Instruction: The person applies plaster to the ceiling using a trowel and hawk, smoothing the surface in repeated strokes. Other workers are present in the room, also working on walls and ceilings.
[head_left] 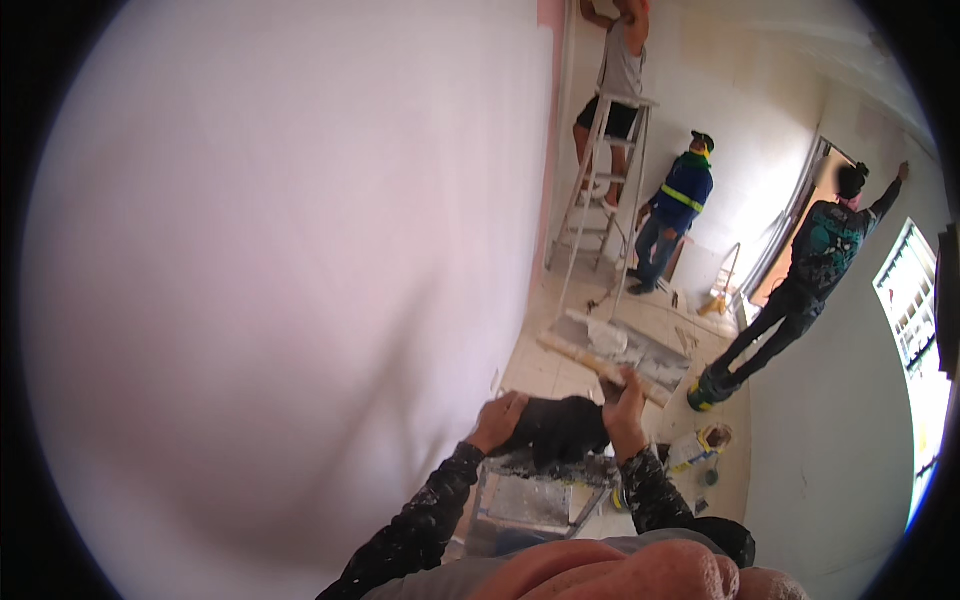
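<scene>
My left hand [497, 422] is grasping the left end of a black cloth [556, 428], fingers curling over it. My right hand [627, 412] is closing in a curl at the cloth's right end; I cannot tell whether it is gripping cloth or the near edge of the board [648, 353] behind it. The cloth is lying between my hands, above the spattered top of a stand [533, 500].

The board is carrying white paste [606, 337] nearer its far left corner. A pale wall [280, 250] is filling my left side, and a tiled floor [540, 372] is running ahead. One person [623, 65] is standing on a ladder [603, 190], another [682, 195] is standing beside it, and a third [825, 250] is reaching up the right wall [835, 430].

A green bucket [703, 394] is standing at the third one's feet; a pale tub [690, 452] is sitting nearer, its contents not showing clearly.
</scene>
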